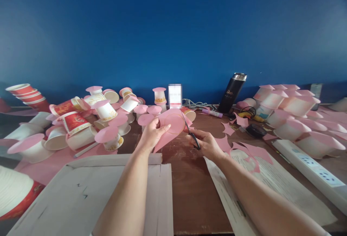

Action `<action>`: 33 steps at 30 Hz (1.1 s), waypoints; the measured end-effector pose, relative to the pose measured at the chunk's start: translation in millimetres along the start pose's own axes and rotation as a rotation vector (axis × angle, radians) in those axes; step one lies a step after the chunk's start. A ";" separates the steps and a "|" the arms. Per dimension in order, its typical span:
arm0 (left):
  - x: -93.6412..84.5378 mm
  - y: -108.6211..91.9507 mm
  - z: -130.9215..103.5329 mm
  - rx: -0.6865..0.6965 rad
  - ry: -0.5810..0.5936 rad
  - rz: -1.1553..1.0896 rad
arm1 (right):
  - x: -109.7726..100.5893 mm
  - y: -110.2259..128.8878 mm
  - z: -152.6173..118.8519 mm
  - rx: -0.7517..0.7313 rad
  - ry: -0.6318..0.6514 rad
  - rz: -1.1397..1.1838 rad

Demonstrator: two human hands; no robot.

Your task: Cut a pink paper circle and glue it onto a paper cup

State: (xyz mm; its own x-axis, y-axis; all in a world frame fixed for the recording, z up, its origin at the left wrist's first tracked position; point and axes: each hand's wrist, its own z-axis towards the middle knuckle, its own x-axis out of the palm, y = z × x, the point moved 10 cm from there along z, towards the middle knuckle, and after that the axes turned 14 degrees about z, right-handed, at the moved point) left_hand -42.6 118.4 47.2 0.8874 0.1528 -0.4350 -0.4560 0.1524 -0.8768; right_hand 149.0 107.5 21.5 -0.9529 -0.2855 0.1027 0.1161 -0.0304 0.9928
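Note:
A sheet of pink paper (pixel 171 124) with a circle outlined on it is held up over the table's middle. My left hand (pixel 154 132) pinches its left side, thumb on top. In my right hand (pixel 206 145) is a pair of scissors (pixel 194 139) with dark handles. Their blades lie at the paper's right edge, along the circle's outline. Pink offcuts (pixel 229 129) are scattered just right of my right hand.
Paper cups with pink discs (pixel 107 134) crowd the left side. More pink-topped cups (pixel 295 102) are stacked at right. A black thermos (pixel 232 93) stands by the blue wall. A white power strip (pixel 311 171), a printed sheet (pixel 282 192) and a cardboard box (pixel 81 196) lie nearer.

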 end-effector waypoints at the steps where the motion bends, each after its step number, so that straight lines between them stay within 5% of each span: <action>1: -1.4 -0.4 -0.3 -0.003 -0.005 0.017 | -0.1 -0.2 0.0 0.002 0.000 0.001; 17: -9.9 8.0 4.1 -0.039 0.002 -0.121 | -0.3 -7.2 0.6 0.054 0.028 -0.015; 33: -7.3 1.1 3.1 0.042 0.031 0.021 | -0.5 -10.9 -1.2 0.094 0.027 0.015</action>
State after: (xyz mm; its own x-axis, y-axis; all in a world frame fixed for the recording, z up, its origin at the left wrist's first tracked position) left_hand -49.9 120.5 50.0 0.8789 0.1263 -0.4600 -0.4766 0.1906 -0.8582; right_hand 148.6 106.9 10.5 -0.9431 -0.3109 0.1177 0.1026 0.0643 0.9926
